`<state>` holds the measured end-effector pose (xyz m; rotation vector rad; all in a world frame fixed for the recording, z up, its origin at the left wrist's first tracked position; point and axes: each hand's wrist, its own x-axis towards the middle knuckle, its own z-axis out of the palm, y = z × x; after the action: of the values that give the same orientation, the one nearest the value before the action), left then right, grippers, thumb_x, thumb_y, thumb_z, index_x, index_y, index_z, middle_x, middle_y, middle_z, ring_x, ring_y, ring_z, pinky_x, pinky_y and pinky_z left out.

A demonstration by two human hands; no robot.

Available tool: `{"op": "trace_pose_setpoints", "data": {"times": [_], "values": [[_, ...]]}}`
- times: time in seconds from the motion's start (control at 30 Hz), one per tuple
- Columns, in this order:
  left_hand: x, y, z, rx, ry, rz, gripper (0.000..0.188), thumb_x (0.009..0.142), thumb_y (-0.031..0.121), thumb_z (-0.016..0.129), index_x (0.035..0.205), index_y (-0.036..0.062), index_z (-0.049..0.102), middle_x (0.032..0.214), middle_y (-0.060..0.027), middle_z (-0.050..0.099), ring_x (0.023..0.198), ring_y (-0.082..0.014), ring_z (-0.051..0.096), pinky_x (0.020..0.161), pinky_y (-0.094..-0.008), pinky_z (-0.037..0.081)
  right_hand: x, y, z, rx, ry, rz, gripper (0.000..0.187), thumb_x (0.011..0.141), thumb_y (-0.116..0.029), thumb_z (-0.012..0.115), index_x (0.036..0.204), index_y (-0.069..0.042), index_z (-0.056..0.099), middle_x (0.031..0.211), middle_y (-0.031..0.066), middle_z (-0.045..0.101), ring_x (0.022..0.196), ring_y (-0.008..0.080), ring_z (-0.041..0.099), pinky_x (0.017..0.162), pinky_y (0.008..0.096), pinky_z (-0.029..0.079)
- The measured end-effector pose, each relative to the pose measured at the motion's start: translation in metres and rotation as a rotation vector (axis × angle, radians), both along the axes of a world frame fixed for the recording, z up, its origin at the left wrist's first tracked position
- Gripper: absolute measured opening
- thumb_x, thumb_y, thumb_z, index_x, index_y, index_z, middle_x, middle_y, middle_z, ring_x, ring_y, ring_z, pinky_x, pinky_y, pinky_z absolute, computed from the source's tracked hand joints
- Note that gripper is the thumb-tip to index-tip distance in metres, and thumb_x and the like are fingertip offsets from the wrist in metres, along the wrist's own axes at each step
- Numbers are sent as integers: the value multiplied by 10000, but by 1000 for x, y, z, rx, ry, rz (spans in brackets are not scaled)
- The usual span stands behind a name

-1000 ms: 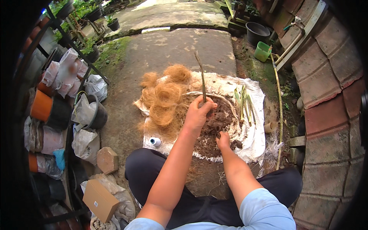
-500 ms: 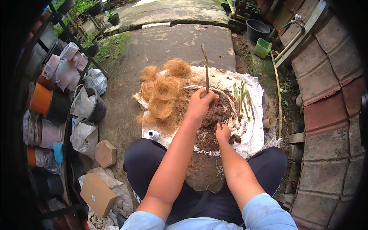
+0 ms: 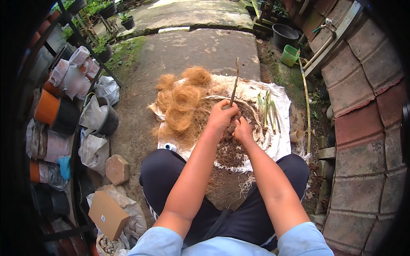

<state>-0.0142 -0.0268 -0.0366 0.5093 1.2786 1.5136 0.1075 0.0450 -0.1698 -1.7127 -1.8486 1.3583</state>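
My left hand is closed round the lower end of a thin dark plant cutting, which stands up and leans slightly right. Just beside it, my right hand has its fingers pinched near the base of the cutting; what they hold, if anything, is hidden. Below both hands lies a heap of dark brown soil on a white woven sack. Several green cuttings lie on the sack's right part. Nests of brown coconut fibre cover its left part, near a white spool of thread.
A black rack at left holds pots and bags, with a black bucket by it. A cardboard box and a stone block lie near my left knee. At right are a green container, a black basin and roof tiles.
My right hand has risen from the soil heap to beside my left hand. The cutting now tilts more to the right, and my left hand has shifted slightly.
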Motion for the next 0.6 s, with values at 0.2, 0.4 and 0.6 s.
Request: {"op": "trace_pose_setpoints", "data": {"times": [0.2,0.4,0.6], "values": [[8,6,-1,-5,-10,-37,87,933,124,714,991,118,649,840,31,664,731,-48,575,680,-261,462,12,13,21,201,-189,332,317,1060,-287,636,1188,0,677,977,247,755,917,355,773,839,471,594],[4,6,-5,-51,3,35,150,917,134,741,1011,82,636,846,3,676,707,-65,579,647,-274,459,24,28,55,140,-285,333,387,958,-214,774,1229,58,720,1093,255,769,1103,364,744,919,433,593],[6,11,-14,-3,5,80,256,887,106,819,1052,84,625,889,1,696,738,-79,620,668,-255,494,37,15,100,-144,273,176,321,1023,-25,685,1319,92,647,1065,183,779,909,144,780,721,309,608]]}}
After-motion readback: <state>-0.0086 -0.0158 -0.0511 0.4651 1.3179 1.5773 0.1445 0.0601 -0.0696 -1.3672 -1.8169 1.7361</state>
